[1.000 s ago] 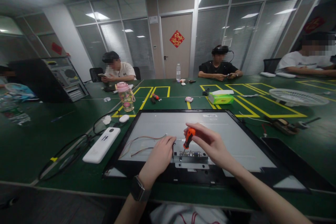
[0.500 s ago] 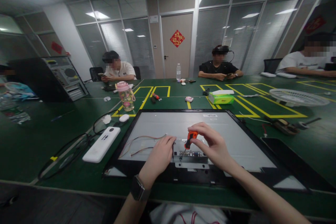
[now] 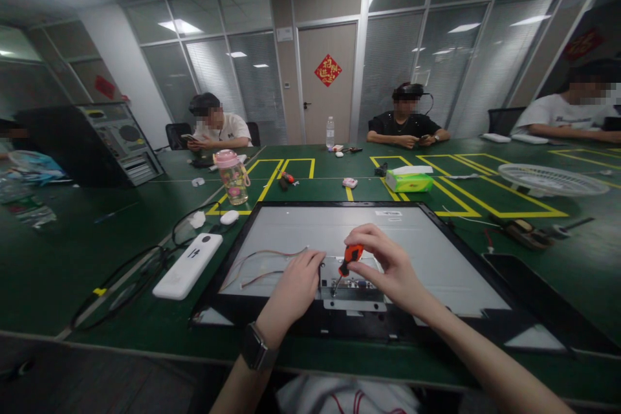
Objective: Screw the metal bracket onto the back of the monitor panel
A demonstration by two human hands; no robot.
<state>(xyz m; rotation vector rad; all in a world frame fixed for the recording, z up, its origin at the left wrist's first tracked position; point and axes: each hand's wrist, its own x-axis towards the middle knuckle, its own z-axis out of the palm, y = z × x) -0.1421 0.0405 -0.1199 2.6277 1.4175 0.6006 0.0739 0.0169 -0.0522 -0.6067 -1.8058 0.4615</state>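
A monitor panel (image 3: 436, 252) lies back-up on the green table, its grey metal rear showing inside a black frame. My right hand (image 3: 391, 265) pinches an orange-handled screwdriver (image 3: 348, 262), tilted, with its tip down on the small metal board cover (image 3: 356, 294) near the panel's front edge. My left hand (image 3: 294, 288), with a watch on the wrist, rests fingers-down on the left end of that cover, beside thin coloured wires (image 3: 262, 265) that run left across the panel.
A white power adapter (image 3: 188, 266) and black cables (image 3: 130, 278) lie left of the panel. Behind stand a pink-lidded bottle (image 3: 233, 178), a green tissue box (image 3: 408, 180), a fan grille (image 3: 550, 179) and a computer case (image 3: 104, 142). Three seated people are across the table.
My right hand has shifted its grip on the screwdriver, sinking slightly and turning the handle; the tip stays on the same spot. My left hand has not moved.
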